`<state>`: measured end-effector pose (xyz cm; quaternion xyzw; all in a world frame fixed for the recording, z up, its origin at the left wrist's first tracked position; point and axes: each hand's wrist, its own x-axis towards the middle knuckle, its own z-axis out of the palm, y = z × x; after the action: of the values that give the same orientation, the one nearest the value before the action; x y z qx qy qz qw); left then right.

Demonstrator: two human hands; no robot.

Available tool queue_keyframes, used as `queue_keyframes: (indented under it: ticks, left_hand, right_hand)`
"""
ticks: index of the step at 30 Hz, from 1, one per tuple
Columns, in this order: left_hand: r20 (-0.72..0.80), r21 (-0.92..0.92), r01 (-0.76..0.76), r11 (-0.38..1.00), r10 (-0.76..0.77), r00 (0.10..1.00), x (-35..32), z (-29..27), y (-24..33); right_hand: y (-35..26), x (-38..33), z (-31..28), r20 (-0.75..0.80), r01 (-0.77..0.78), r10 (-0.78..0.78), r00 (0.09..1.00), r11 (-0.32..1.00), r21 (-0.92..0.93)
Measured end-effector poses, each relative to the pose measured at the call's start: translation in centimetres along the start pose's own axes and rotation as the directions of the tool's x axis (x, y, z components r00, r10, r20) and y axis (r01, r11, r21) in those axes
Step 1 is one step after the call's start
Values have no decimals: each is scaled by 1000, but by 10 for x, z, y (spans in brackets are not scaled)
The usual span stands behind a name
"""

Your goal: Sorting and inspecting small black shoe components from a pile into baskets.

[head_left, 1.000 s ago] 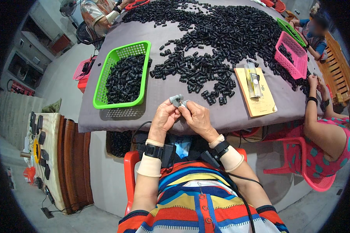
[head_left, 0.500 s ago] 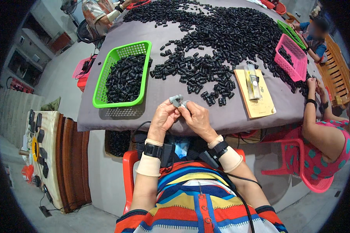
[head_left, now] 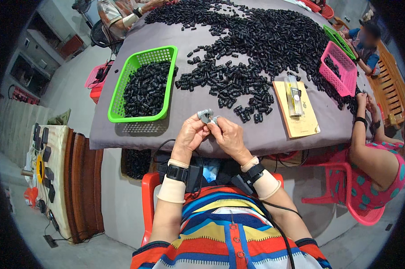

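My left hand (head_left: 189,136) and my right hand (head_left: 229,138) meet over the table's near edge, both closed in a pinch with their fingertips nearly together. Grey wrapping (head_left: 205,114) covers fingertips of the left hand, and a bit of the same grey shows at the right fingertips. A small dark piece (head_left: 207,118) seems to sit between the fingers, mostly hidden and too small to make out fully. Beyond my hands lie many small black plastic pieces (head_left: 251,96), spread loose over the grey tablecloth (head_left: 184,105).
Left of my hands stands a green basket (head_left: 168,92) filled with black pieces. To the right, a clear plastic box (head_left: 294,101) rests on a yellowish book (head_left: 307,123). Pink (head_left: 349,85) and green baskets (head_left: 330,32) stand farther right, where other people work.
My hands keep the same pinched pose, with only slight finger movement. The view has shifted a little. At the far left, another person's hand has moved slightly.
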<state>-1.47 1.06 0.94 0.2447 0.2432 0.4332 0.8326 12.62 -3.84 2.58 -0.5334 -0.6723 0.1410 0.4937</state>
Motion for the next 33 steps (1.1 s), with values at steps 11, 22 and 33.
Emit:
queue_keyframes:
  ticks: [11,22,33]
  left_hand:
    - [7,-7,10,1000,-10,1000,1,1,-1]
    - [12,8,-1,1000,1,1000,0,1,-2]
    - [27,-15,7,1000,-6,1000,0,-4,-2]
  right_hand:
    - [2,-1,-2,3,3,-3,1000,1000,-10]
    - [3,-1,3,-25,0,0,1000,1000,-10]
    - [2,-2,-1,-10,23,-22,1000,1000,18]
